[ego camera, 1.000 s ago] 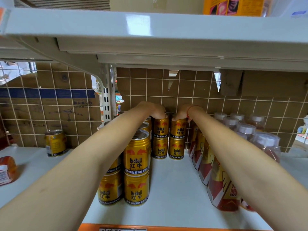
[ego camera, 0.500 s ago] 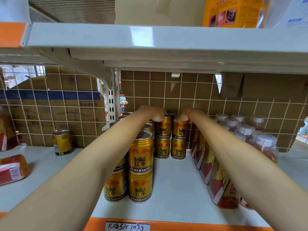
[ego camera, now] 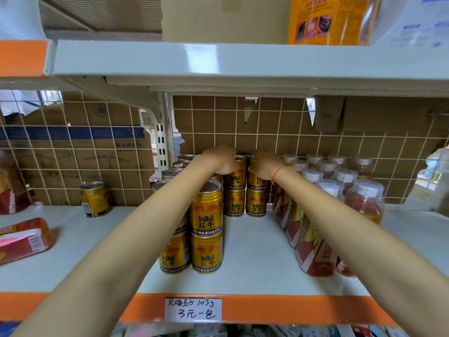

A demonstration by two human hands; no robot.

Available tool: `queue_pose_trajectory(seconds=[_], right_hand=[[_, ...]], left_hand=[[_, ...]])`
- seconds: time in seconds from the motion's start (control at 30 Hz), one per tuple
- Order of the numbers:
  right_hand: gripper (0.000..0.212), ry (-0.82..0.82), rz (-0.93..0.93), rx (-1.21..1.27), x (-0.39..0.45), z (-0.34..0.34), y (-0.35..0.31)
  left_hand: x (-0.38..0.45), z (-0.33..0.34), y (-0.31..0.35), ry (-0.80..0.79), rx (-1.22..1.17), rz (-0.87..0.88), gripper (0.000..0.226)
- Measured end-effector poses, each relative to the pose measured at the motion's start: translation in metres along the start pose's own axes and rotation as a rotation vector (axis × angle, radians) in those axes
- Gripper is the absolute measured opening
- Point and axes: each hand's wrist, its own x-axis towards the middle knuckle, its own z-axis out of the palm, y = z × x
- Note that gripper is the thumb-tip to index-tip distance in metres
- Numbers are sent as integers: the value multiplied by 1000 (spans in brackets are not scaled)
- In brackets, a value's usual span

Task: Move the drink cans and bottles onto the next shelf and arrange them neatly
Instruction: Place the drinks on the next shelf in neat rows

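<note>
Gold drink cans [ego camera: 206,229] are stacked upright two high in a row running from the front of the white shelf [ego camera: 255,259] to the back. At the rear, two more two-high stacks are set side by side, and the top cans [ego camera: 235,177] there are partly covered. One lone can [ego camera: 95,199] is stood apart to the left, upright. To the right, white-capped bottles [ego camera: 364,203] of reddish drink are lined up in rows, upright and close together.

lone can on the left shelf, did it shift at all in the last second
No. The lone can stands upright at the same spot against the wire grid and box behind; only the camera moved.
</note>
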Motion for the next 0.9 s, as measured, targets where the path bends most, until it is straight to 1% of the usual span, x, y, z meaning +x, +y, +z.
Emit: queue_pose_trajectory(seconds=[0.1,0.2,0.23,0.37,0.57,0.73,0.83,0.9], right_hand=[[31,60,-58,-14,-18,5,-4],[56,95,-83,-32,-37,10,-7],[61,110,-94,-30,-44,11,-10],[68,147,-132,-26,-70,15,-18],[69,141,-174,-19,-107,2,-34],[64,161,-249,-10,-139,-10,-41],[60,176,-273,36,-157,-6,-47],[56,185,-309,92,-172,-1,-53]], left_hand=[[-26,-5,-2,103,-46,28,41],[-57,-5,-3,168,-7,36,50],[-67,-2,-4,187,2,25,53],[-101,3,-13,239,-27,-5,56],[-144,0,-15,271,-18,-36,59],[-180,3,-7,305,-26,-87,57],[-206,-1,-3,359,-58,-114,63],[-229,-1,-2,414,-115,-145,56]])
